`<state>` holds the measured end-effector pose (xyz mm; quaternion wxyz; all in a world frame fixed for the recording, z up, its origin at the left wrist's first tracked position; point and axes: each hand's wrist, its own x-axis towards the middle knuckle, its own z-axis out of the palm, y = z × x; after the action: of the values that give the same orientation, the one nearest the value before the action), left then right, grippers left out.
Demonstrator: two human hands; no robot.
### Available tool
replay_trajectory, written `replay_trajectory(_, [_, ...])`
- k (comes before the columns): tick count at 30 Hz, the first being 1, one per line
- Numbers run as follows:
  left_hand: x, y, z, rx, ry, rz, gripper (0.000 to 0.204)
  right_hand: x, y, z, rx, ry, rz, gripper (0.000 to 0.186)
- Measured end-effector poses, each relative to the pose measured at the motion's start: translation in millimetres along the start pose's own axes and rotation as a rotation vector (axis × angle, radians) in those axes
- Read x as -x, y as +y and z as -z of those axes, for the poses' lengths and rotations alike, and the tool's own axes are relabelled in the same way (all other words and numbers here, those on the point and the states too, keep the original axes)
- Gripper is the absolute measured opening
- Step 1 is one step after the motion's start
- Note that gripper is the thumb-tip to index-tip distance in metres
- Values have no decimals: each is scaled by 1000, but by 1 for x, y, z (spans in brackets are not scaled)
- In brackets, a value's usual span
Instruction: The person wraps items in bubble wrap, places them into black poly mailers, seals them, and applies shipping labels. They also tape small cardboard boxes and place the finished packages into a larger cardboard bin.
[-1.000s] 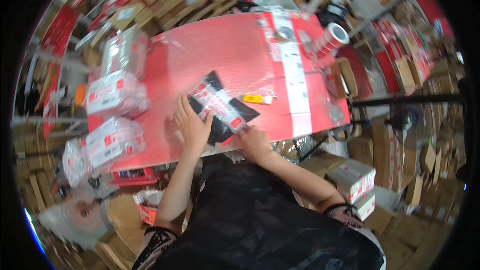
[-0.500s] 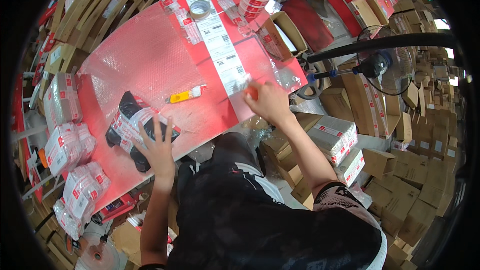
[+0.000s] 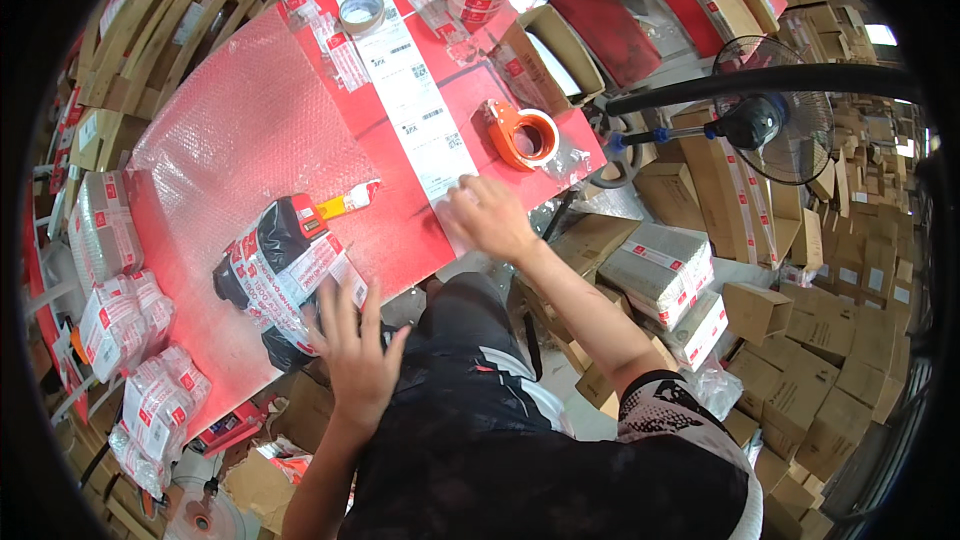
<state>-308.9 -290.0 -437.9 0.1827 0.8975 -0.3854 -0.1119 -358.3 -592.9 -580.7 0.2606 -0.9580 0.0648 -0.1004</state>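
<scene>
Red desk (image 3: 400,250) bears the parcel (image 3: 275,280), probably light, soft, slick, best held by its taped middle, at ten o'clock from the left hand (image 3: 360,365), fingers spread; the right hand (image 3: 492,220) is half-curled, grip unclear.

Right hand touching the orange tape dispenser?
Apart. The head view shows it: a strip of red tabletop is visible between the right hand and the orange tape dispenser.
</scene>
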Motion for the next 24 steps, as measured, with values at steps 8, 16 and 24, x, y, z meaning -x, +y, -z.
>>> replay_trajectory(8, [-37,21,-180,1589,-604,536,42,127,-51,60,167,-307,242,25])
replay_trajectory(16, [-48,18,-187,1705,-367,342,31,44,-58,87,7,-247,32,19])
replay_trajectory(24, [-45,24,-187,1647,-384,417,34,14,-28,84,-147,-467,3,12])
